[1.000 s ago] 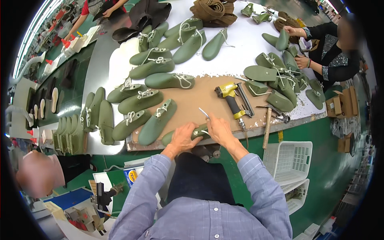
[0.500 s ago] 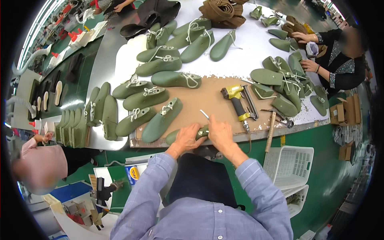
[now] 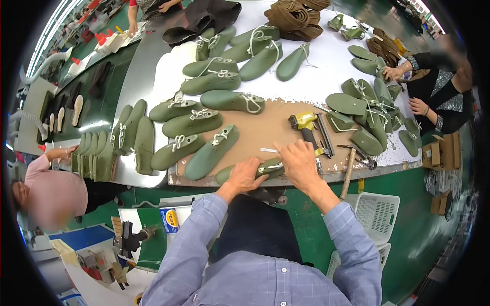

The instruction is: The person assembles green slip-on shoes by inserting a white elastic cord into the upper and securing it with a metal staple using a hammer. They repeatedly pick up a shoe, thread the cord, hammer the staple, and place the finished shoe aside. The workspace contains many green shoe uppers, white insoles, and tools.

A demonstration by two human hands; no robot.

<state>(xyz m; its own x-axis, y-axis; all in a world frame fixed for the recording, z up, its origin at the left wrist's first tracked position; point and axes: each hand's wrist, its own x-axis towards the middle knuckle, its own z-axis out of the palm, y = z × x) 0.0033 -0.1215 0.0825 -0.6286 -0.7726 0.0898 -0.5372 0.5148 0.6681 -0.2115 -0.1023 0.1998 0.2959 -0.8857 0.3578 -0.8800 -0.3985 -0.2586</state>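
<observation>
A green shoe last (image 3: 224,175) lies on its side along the near edge of the table. My left hand (image 3: 246,175) presses down on it, thumb and fingers closed around its middle. Just to the right, my right hand (image 3: 298,162) is closed over the last's other end. A thin pale stick-like piece (image 3: 268,150) juts out leftward from its fingers; its kind is not clear. Something light and shiny shows on the last below those fingers, partly hidden. Close beyond my left hand rests another green last (image 3: 212,153) with a white cord loop.
A yellow-and-black air stapler (image 3: 305,122) and a hammer (image 3: 348,171) lie to the right. More corded lasts (image 3: 232,99) cover the table's left and far parts. White crates (image 3: 375,217) stand below at right. A co-worker's hands (image 3: 393,72) handle lasts at far right.
My right hand has moved rightward along the last, and the pale piece has swung from slanted to nearly level. The person in pink at left has reached out to the row of lasts.
</observation>
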